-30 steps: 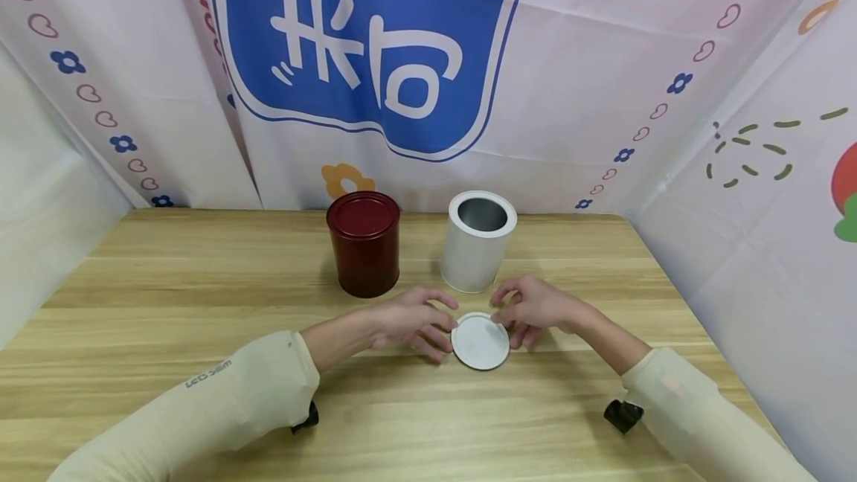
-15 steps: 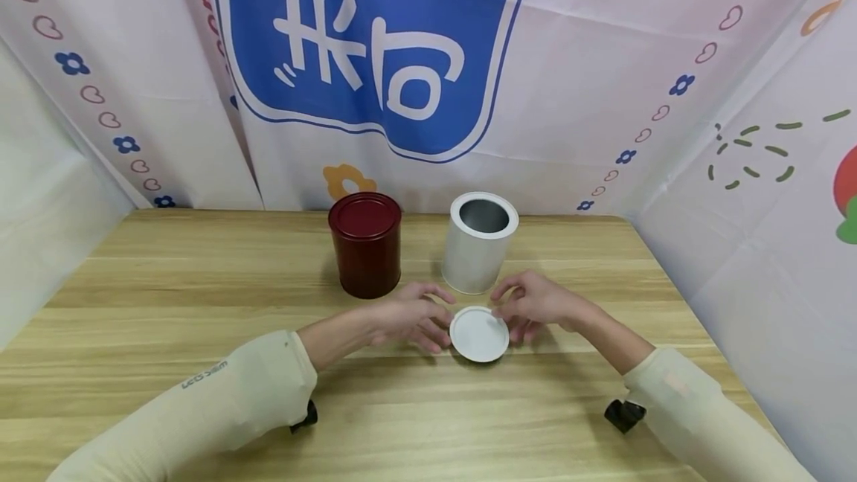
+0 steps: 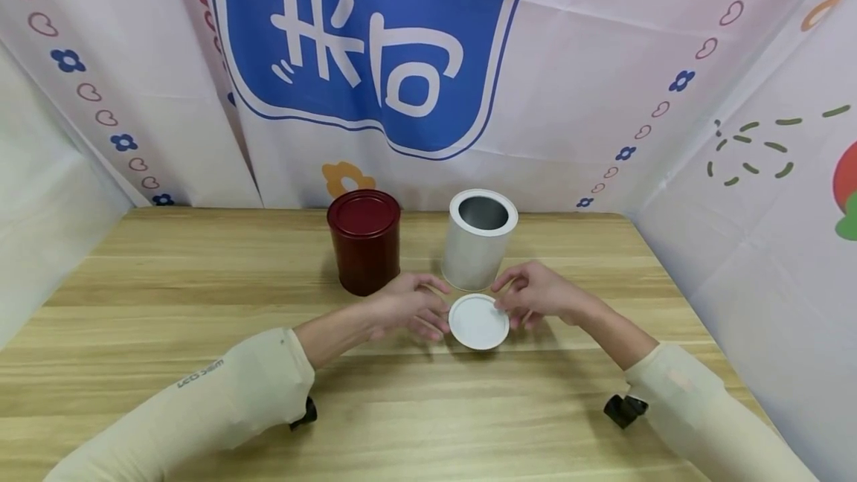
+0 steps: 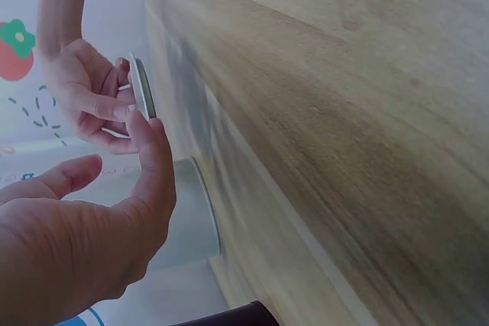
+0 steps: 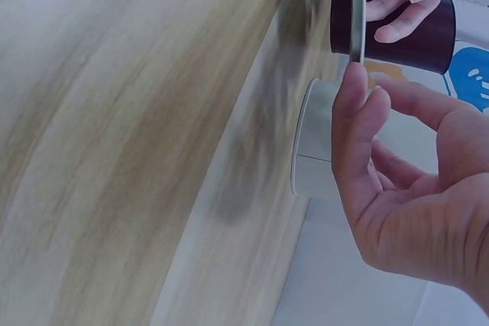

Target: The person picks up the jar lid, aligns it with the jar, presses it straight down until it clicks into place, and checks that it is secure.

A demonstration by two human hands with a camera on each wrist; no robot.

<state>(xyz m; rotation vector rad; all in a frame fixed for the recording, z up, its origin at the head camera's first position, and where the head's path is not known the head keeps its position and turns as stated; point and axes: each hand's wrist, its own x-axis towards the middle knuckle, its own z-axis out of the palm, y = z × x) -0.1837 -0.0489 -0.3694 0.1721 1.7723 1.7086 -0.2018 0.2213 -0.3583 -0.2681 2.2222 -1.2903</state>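
A round white lid is held level between both hands, raised over the wooden table. My left hand pinches its left edge with the fingertips. Opposite it, my right hand pinches the right edge between thumb and finger. From the left wrist, the lid appears edge-on, lifted from the wood. Just behind the lid stands a white can, upright, with an open round mouth and a dark inside. In the right wrist view, the same white can is partly covered by my right hand.
To the left of the white can is a dark red can, upright and capped by a lid of the same colour. Behind the table's far edge hangs a printed white cloth with a blue emblem. More cloth borders the right side.
Both hands and the lid have moved away from me and up, closer to the white can. The two cans have stayed in place.
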